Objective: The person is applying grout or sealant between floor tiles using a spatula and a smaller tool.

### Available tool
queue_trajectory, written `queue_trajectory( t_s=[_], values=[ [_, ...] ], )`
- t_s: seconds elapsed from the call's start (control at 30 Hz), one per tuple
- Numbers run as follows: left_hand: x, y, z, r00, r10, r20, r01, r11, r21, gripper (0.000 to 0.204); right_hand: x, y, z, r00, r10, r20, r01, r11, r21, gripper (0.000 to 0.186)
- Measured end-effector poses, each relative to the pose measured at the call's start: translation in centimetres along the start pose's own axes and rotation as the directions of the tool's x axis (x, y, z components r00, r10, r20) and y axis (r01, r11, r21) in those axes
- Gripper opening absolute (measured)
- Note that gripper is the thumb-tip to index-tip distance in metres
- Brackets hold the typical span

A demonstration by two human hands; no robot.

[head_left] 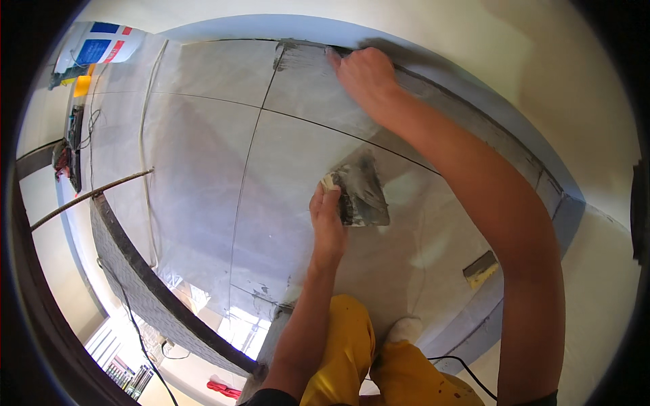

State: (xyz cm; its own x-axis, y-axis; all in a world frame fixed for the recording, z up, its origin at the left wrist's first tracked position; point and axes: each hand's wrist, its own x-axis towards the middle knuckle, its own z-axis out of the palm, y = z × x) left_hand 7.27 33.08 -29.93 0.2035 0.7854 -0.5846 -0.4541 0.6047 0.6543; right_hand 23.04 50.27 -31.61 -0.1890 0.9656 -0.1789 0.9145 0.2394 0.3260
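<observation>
My left hand [326, 216] grips a flat, pale-handled scraper [362, 196] whose wide blade is smeared with grey paste, held over the large grey tiles [196, 155]. Up at the far tile edge, my right hand [365, 74] has its fingers curled, a fingertip at the dark gap below the blue-grey band [271, 27] along the wall base. Whether these fingers hold anything is hidden. Grey paste [294, 57] is smeared on the tile just left of them. A second tool with a yellow edge [481, 269] lies at the right, beside my forearm.
My yellow-trousered knees and a pale shoe [405, 329] are below. A bucket [101, 51] and dark tools [73, 149] lie upper left. At the left are a rusty rod [88, 196], cables [147, 115] and a dark-edged slab [149, 284] beside an opening to a lower level.
</observation>
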Motion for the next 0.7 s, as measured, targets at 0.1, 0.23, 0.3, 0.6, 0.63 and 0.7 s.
queue_trajectory(
  t_s=[0.1,0.23,0.3,0.6,0.63,0.7],
  values=[
    [0.0,0.1,-0.2,0.999,-0.004,-0.037,0.006,0.999,0.033,0.026,-0.1,0.3,-0.5,0.986,0.083,0.145,-0.085,0.996,0.007,0.061],
    [-0.1,0.2,0.4,0.998,-0.045,-0.048,0.045,0.999,-0.005,0.026,-3.0,2.8,2.0,0.991,0.005,0.131,-0.002,1.0,-0.024,0.066],
    [-0.2,0.3,0.7,0.997,-0.053,-0.053,0.053,0.999,0.001,0.026,-4.9,4.4,3.0,0.989,0.044,0.138,-0.044,0.999,0.002,0.068],
    [-0.2,0.2,-0.1,0.999,-0.038,-0.018,0.039,0.998,0.055,0.027,-14.6,8.8,3.1,0.99,0.05,0.128,-0.041,0.997,-0.068,0.066],
    [0.0,-0.3,-0.2,0.999,-0.042,0.002,0.042,0.998,0.056,0.027,-16.0,9.6,3.8,0.994,0.067,0.085,-0.06,0.994,-0.088,0.056],
    [0.6,-2.0,-0.4,0.998,-0.067,0.011,0.067,0.997,0.041,0.026,-19.3,11.5,3.7,0.989,0.125,0.085,-0.112,0.983,-0.146,0.047]
  ],
)
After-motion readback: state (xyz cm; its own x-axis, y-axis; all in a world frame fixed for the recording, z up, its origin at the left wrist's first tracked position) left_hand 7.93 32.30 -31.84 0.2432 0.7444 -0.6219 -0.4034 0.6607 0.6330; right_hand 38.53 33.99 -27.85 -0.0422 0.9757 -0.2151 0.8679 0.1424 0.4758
